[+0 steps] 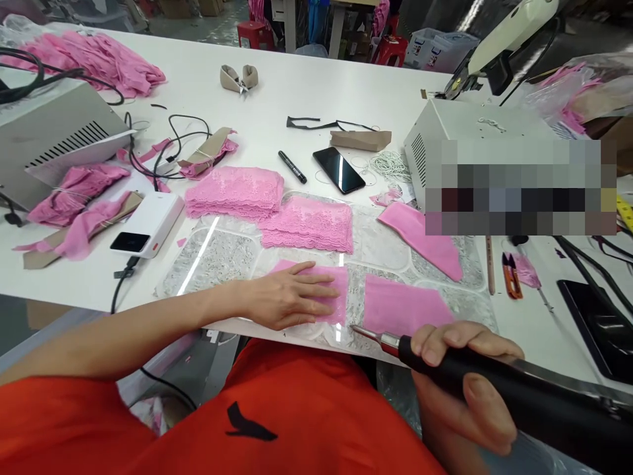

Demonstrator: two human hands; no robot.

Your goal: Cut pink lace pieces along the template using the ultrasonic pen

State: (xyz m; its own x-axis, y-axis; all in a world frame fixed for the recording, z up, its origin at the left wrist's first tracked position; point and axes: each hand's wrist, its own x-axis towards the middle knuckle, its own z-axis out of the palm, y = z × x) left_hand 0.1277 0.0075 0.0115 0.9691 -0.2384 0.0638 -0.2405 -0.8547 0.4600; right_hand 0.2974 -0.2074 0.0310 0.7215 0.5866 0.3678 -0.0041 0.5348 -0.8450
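My left hand (291, 297) lies flat with fingers spread on a pink lace fabric piece (339, 284) near the table's front edge. My right hand (465, 382) is wrapped around a thick black-handled tool (524, 396) with a slim metal tip. That tip points left, just right of the piece under my left hand; whether it touches the mat cannot be told. A plain pink fabric piece (403, 303) lies beyond the tip, on the grey-and-white patterned mat (217, 254). Two stacks of pink lace, a left stack (232, 191) and a right stack (309, 224), sit behind my left hand.
A grey box machine (430, 125) stands at right, near orange thread snips (512, 277). A phone (339, 169), a marker (292, 167) and a curved pink piece (422, 241) lie behind the mat. A white power bank (148, 224) with a cable lies at left.
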